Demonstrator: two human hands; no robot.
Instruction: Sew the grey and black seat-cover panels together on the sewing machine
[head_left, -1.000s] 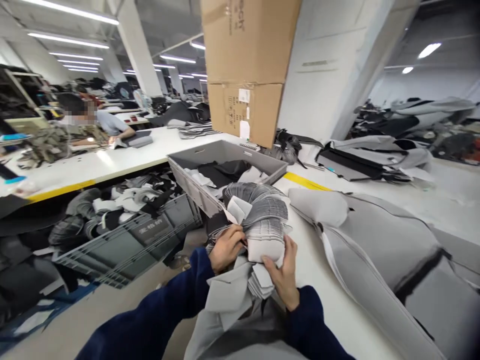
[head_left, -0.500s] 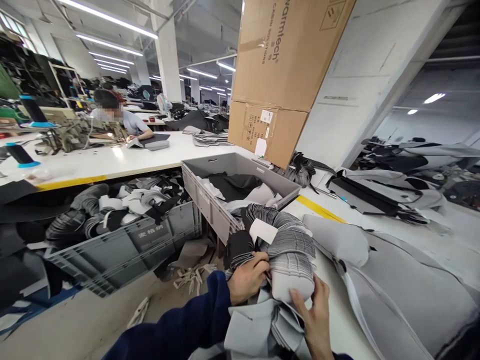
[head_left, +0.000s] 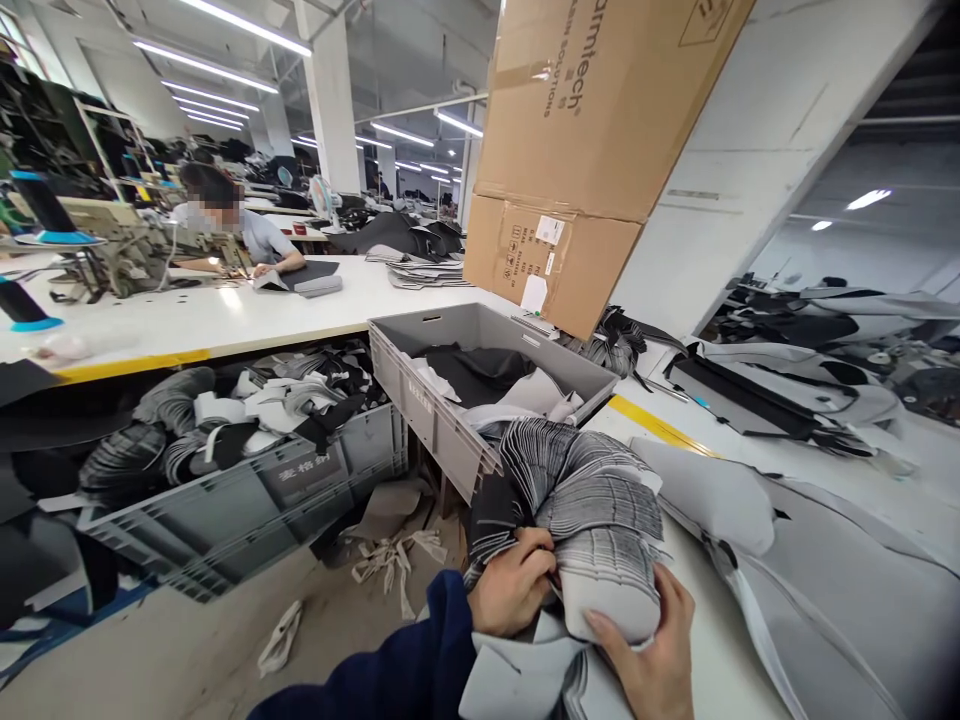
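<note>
A thick curved stack of grey and black fabric pieces (head_left: 604, 510) lies at the table's edge, its layers fanned out. My right hand (head_left: 656, 640) grips the pale near end, thumb on the front face and fingers round the right side. At the stack's left side, my left hand (head_left: 514, 585) is closed with curled fingers against the layers; its fingertips are partly hidden. Dark layers (head_left: 495, 515) bend down just beyond that hand. Below both hands hang loose light-grey fabric pieces (head_left: 517, 675).
A grey plastic crate (head_left: 427, 400) with fabric in it stands behind the stack. Another crate (head_left: 255, 515), full of bundles, sits lower left. Grey padded fabric (head_left: 847, 570) covers the table at right. A tall cardboard box (head_left: 555, 190) leans behind. A co-worker (head_left: 262, 240) sits at a sewing machine.
The pale piece lying across the top of the stack is no longer seen there. The dark layers at the left are more fanned out. Both hands remain on the stack, and the view has shifted slightly.
</note>
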